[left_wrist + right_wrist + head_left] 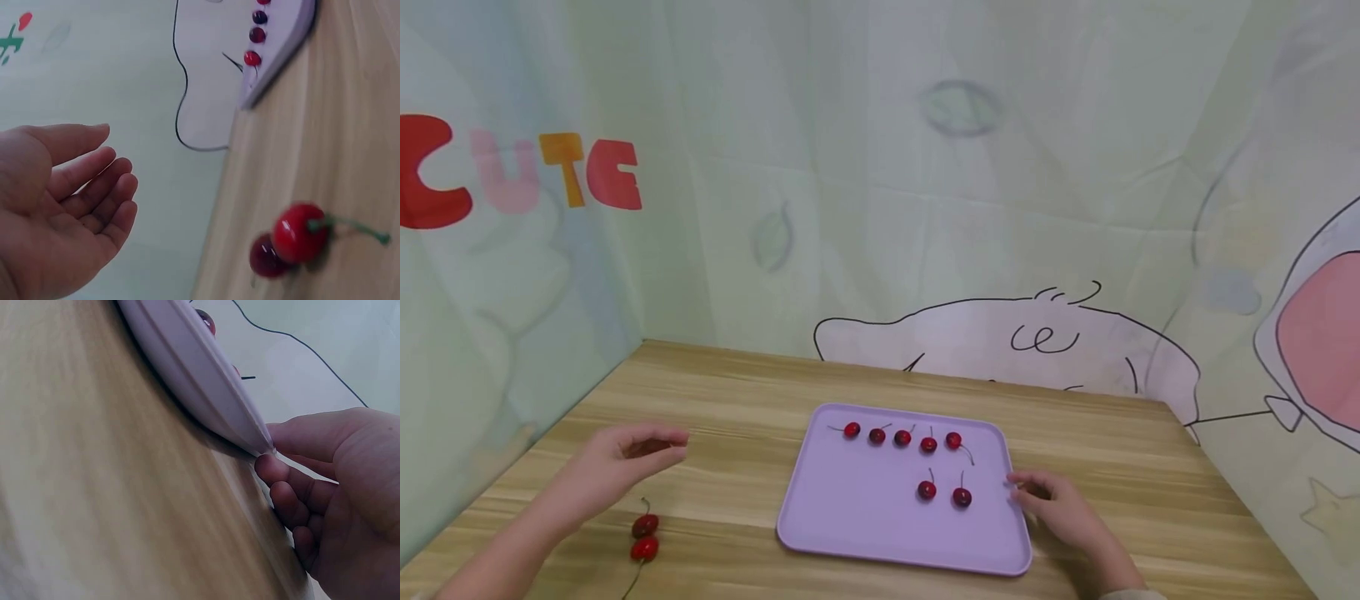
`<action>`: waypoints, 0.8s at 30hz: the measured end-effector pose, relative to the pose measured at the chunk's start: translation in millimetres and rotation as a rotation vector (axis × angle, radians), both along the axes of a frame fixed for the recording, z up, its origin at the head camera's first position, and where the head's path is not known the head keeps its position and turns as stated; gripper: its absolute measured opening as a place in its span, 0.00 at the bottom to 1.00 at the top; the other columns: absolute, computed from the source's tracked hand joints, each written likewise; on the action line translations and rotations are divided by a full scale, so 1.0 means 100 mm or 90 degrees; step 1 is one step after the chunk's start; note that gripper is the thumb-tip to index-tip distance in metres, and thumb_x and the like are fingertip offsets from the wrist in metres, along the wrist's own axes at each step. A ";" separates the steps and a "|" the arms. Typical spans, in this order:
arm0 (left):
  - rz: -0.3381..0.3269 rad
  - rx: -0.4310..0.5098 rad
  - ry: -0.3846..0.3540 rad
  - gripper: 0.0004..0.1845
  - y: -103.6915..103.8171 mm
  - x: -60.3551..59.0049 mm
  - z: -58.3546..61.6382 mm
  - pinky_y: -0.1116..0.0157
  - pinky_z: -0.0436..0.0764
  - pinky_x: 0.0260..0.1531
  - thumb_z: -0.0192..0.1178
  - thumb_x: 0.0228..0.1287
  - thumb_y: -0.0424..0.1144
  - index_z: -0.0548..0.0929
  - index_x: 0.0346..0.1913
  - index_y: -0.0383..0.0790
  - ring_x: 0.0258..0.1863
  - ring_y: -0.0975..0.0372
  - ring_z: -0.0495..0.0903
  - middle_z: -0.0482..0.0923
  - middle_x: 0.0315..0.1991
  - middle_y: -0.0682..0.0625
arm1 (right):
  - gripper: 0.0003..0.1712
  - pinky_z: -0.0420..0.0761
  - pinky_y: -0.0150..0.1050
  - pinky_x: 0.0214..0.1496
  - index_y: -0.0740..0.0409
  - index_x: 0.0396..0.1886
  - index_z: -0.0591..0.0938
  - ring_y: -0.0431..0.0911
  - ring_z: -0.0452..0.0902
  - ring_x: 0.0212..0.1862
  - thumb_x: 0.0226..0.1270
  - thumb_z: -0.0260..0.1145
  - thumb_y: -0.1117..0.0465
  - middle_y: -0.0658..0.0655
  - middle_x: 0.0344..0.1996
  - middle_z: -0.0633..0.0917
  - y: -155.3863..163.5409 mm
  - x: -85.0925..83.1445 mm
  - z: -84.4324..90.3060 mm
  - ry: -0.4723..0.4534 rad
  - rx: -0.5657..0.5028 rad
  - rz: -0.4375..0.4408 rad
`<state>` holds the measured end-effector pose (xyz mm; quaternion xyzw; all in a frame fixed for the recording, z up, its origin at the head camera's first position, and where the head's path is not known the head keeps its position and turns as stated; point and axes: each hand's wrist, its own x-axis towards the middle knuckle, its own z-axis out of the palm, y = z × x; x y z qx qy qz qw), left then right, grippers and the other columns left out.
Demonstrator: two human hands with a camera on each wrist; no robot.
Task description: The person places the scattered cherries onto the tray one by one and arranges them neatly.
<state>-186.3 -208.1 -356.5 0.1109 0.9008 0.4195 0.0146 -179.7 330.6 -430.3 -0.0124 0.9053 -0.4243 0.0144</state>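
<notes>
My left hand (610,467) hovers above the table at the left with nothing in it, its fingers loosely bent and the thumb apart from them. Just below it two red cherries (644,548) with stems lie side by side on the wood; the left wrist view shows this cherry pair (301,232) to the right of the hand. A lilac tray (850,517) rests on the table. Along its far side runs a row of several cherries (902,437), with two more cherries (927,490) nearer its right side. My right hand (1063,508) pinches the tray's right rim (259,434) between thumb and forefinger.
The wooden table (722,467) reaches back to a pale printed curtain (865,208), which also hangs along the left and right sides. Wood surface surrounds the tray, including between it and the loose cherries.
</notes>
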 end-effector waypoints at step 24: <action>-0.015 -0.051 -0.075 0.23 -0.45 -0.06 -0.49 0.71 0.78 0.35 0.63 0.64 0.38 0.76 0.55 0.22 0.35 0.74 0.75 0.81 0.46 0.40 | 0.17 0.74 0.33 0.41 0.62 0.51 0.82 0.44 0.73 0.41 0.64 0.66 0.59 0.55 0.41 0.84 0.01 0.00 0.00 -0.007 0.012 -0.003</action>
